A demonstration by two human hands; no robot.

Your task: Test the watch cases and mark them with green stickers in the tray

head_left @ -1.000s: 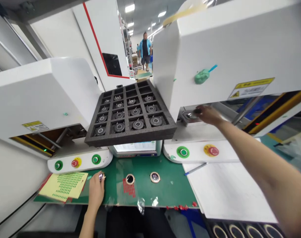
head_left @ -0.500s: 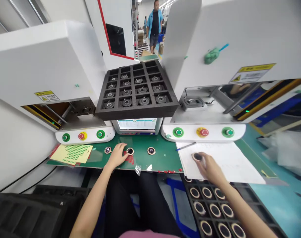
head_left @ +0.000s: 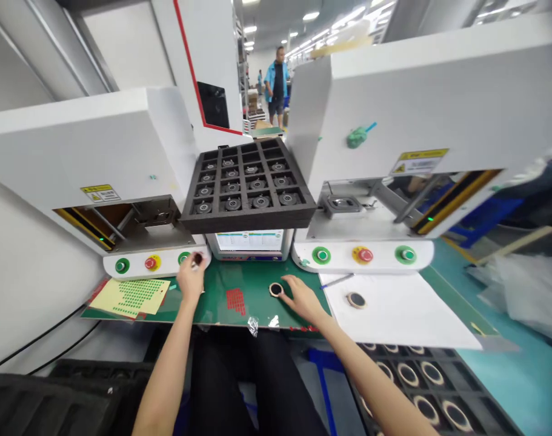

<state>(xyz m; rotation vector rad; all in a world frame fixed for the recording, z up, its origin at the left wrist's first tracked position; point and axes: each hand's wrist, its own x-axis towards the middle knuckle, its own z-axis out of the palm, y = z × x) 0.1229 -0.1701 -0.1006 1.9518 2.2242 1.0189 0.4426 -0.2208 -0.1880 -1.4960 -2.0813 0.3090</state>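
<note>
My left hand (head_left: 190,280) is raised in front of the left machine's button panel (head_left: 152,263), its fingers pinched on a small round dark part (head_left: 197,259). My right hand (head_left: 302,297) lies on the green mat (head_left: 252,290), fingertips touching a round ringed part (head_left: 276,289). Another round part (head_left: 356,300) rests on the white paper sheet (head_left: 403,312) to the right. A black foam tray (head_left: 248,184) holding several round parts sits tilted between the two white machines.
A screen (head_left: 249,241) stands under the foam tray. A yellow sticker sheet (head_left: 130,297) and red sticker patch (head_left: 234,301) lie on the mat. Another tray of ringed parts (head_left: 421,387) sits low right. The right machine's fixture (head_left: 342,204) is open. A person (head_left: 276,88) walks far behind.
My left hand picked a round part off the mat and lifted it toward the left machine. My right hand left its part on the paper and moved left to the ringed part on the mat.
</note>
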